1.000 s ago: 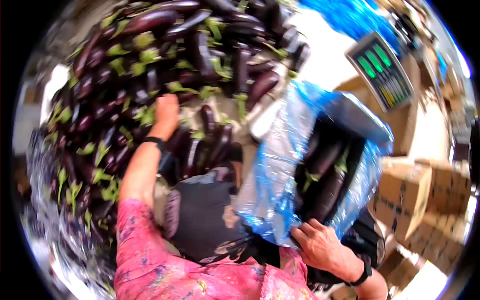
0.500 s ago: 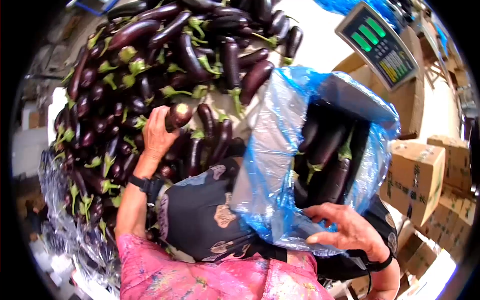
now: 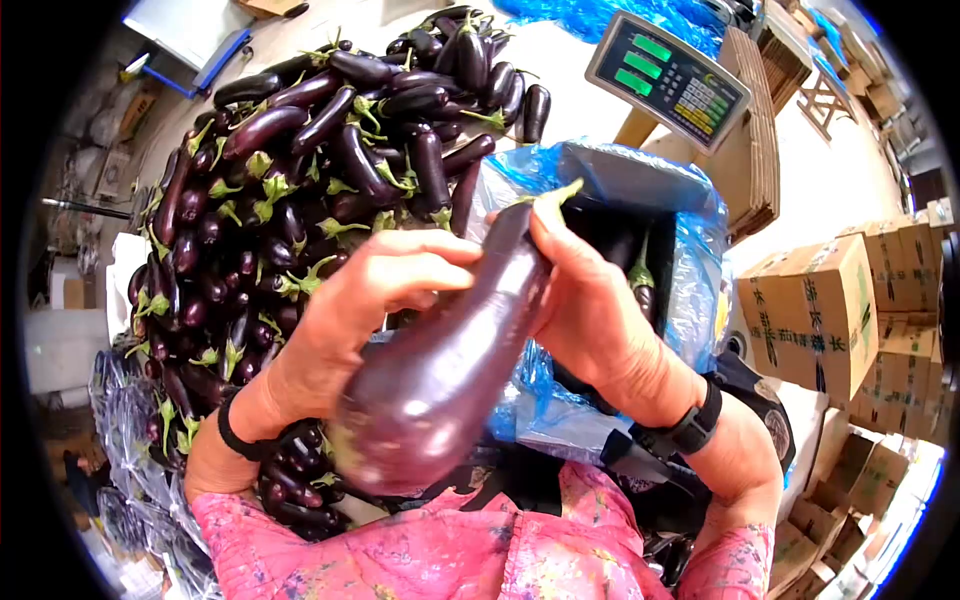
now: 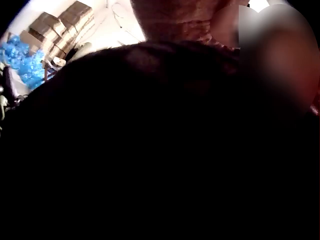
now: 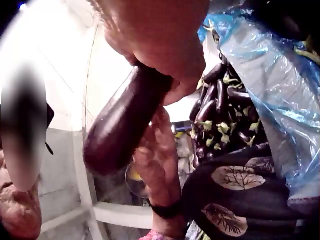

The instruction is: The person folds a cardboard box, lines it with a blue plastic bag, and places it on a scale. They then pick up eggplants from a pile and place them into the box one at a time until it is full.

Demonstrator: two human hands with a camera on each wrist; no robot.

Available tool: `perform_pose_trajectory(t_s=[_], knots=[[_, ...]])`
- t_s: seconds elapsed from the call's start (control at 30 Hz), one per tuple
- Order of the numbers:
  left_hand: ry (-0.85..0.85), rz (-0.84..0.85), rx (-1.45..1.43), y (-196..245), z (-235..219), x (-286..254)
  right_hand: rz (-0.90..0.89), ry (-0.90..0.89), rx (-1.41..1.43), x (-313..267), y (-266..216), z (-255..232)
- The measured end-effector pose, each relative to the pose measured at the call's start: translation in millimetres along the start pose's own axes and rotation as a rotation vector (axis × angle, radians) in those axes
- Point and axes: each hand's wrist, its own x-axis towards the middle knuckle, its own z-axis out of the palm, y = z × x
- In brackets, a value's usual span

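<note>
A large glossy eggplant (image 3: 430, 370) is held up in front of the chest, its stem end up and its rounded end toward the body. My right hand (image 3: 605, 320) grips it near the stem, thumb on the upper side; the right wrist view shows this eggplant (image 5: 125, 122) hanging from that hand. Beside the neck, my left hand (image 3: 345, 320) has its fingers extended and loosely bent, fingertips right at the skin. Beneath the right hand stands a box lined with blue plastic (image 3: 700, 270), with eggplants (image 3: 645, 280) inside, partly hidden. Darkness fills most of the left wrist view.
A big heap of eggplants (image 3: 350, 150) covers the left side. Behind the box is a scale display (image 3: 665, 80) with green digits. Blue plastic sheeting (image 3: 620, 22) lies at the back, and cardboard boxes (image 3: 815, 310) are stacked at the right.
The left hand has lifted an eggplant from the heap and brought it to the middle. My right hand has left the box's near edge and now grips the eggplant's stem end.
</note>
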Motion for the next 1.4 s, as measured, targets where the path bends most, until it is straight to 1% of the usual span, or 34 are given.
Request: perform_pose_trajectory(t_s=[0.03, 0.07, 0.1, 0.13, 0.17, 0.23, 0.27, 0.3, 0.37, 0.4, 0.43, 0.47, 0.5, 0.57, 0.6, 0.63, 0.7, 0.73, 0.8, 0.87, 0.9, 0.93, 0.97, 1.0, 1.03, 1.07, 1.1, 1.17, 1.2, 1.23, 1.3, 1.33, 1.37, 1.4], knots=[[-0.098, -0.118, -0.046, 9.1, -2.4, 2.9, -0.042, 0.056, -0.002, -3.7, -2.4, -4.5], [-0.192, -0.238, -0.079, 18.4, -4.9, 5.8, -0.037, 0.124, -0.071, -10.6, -5.5, -5.8], [-0.293, -0.319, -0.048, 21.3, -10.9, 7.8, -0.026, 0.198, -0.138, -19.2, -7.4, -7.9], [-0.383, -0.313, 0.037, 19.3, -20.6, 9.9, -0.024, 0.218, -0.184, -23.2, -10.3, -15.8], [-0.254, -0.503, -0.146, 19.7, -17.7, 6.3, 0.016, 0.309, -0.273, -24.2, -10.5, -30.9], [-0.078, -0.738, -0.439, 32.0, -4.1, 18.9, 0.01, 0.412, -0.412, -30.9, -19.4, -37.0], [-0.354, -0.6, -0.142, 31.4, 4.5, 32.5, -0.003, 0.375, -0.409, -37.6, -25.5, -39.3], [-0.429, -0.572, -0.034, 36.9, 13.6, 42.3, 0.009, 0.436, -0.443, -40.9, -24.8, -44.9], [-0.51, -0.348, 0.215, 25.6, 37.2, 40.5, 0.007, 0.481, -0.45, -49.8, -24.9, -45.6], [-0.497, -0.33, 0.214, 22.6, 51.4, 41.4, 0.024, 0.479, -0.458, -54.0, -24.9, -48.8], [-0.528, -0.399, 0.218, 24.6, 59.3, 42.7, 0.04, 0.478, -0.467, -57.2, -26.1, -53.5], [-0.585, -0.532, 0.139, 26.3, 63.6, 48.5, 0.055, 0.477, -0.476, -60.4, -28.8, -58.4], [-0.642, -0.666, 0.06, 27.7, 66.9, 55.3, 0.164, 0.395, -0.353, -65.9, -39.8, -61.9], [-0.578, -0.781, -0.331, 1.5, 74.7, 40.0, 0.122, 0.262, -0.32, -79.6, -47.9, -77.4], [-0.57, -0.869, -0.532, 0.2, 77.2, 40.3, 0.149, 0.287, -0.365, -85.7, -53.6, -82.0], [-0.55, -0.884, -0.499, 0.2, 79.9, 40.4, 0.184, 0.349, -0.448, -89.9, -57.3, -83.3], [-0.498, -1.018, -0.569, -12.2, 91.8, 32.9, 0.202, 0.299, -0.626, -95.0, -61.2, -106.0], [-0.441, -1.062, -0.634, -16.7, 100.9, 29.4, 0.166, 0.307, -0.793, -96.7, -61.2, -116.5], [-0.411, -1.095, -0.708, -35.4, 120.3, 22.2, 0.085, 0.318, -1.128, -97.3, -60.4, -135.0], [-0.35, -1.102, -0.808, -37.5, 138.8, 22.9, 0.052, 0.278, -1.409, -97.2, -59.4, -147.7], [-0.336, -1.049, -0.716, -54.1, 154.5, 14.0, 0.033, 0.256, -1.549, -96.6, -58.1, -151.2], [-0.339, -1.049, -0.695, -61.2, 166.0, 9.6, 0.002, 0.265, -1.627, -96.9, -54.5, -150.7], [-0.34, -1.045, -0.677, -66.8, 175.4, 5.8, 0.004, 0.253, -1.655, -97.8, -51.4, -147.0], [-0.349, -1.031, -0.576, -66.8, 181.5, 3.1, 0.006, 0.241, -1.685, -98.8, -49.1, -142.0], [-0.428, -1.025, -0.393, -67.9, 182.6, -0.5, 0.007, 0.229, -1.714, -99.4, -47.4, -138.0], [-0.435, -1.036, -0.402, -70.2, 183.0, -3.2, -0.011, 0.188, -1.743, -98.5, -46.5, -135.2], [-0.441, -1.045, -0.408, -63.3, 180.0, 2.8, -0.019, 0.184, -1.748, -96.8, -44.2, -133.9], [-0.46, -1.041, -0.251, -56.6, 182.6, 11.9, -0.032, 0.182, -1.756, -94.7, -38.2, -135.3], [-0.465, -1.035, -0.175, -55.6, 185.3, 16.1, -0.075, 0.179, -1.751, -93.2, -34.0, -139.5], [-0.431, -0.905, -0.105, -58.0, 191.4, 9.9, -0.125, 0.185, -1.762, -91.9, -28.7, -143.0], [-0.468, -0.911, 0.013, -63.7, 199.5, 7.9, -0.235, 0.187, -1.795, -86.0, -19.7, -148.0], [-0.465, -0.879, 0.09, -64.1, 206.4, 9.9, -0.23, 0.215, -1.793, -82.6, -16.9, -146.0], [-0.457, -0.876, 0.077, -65.4, 209.1, 9.7, -0.24, 0.224, -1.826, -85.4, -17.5, -144.1], [-0.477, -0.852, -0.002, -71.3, 206.5, 9.3, -0.227, 0.204, -1.842, -87.7, -20.9, -139.4]])
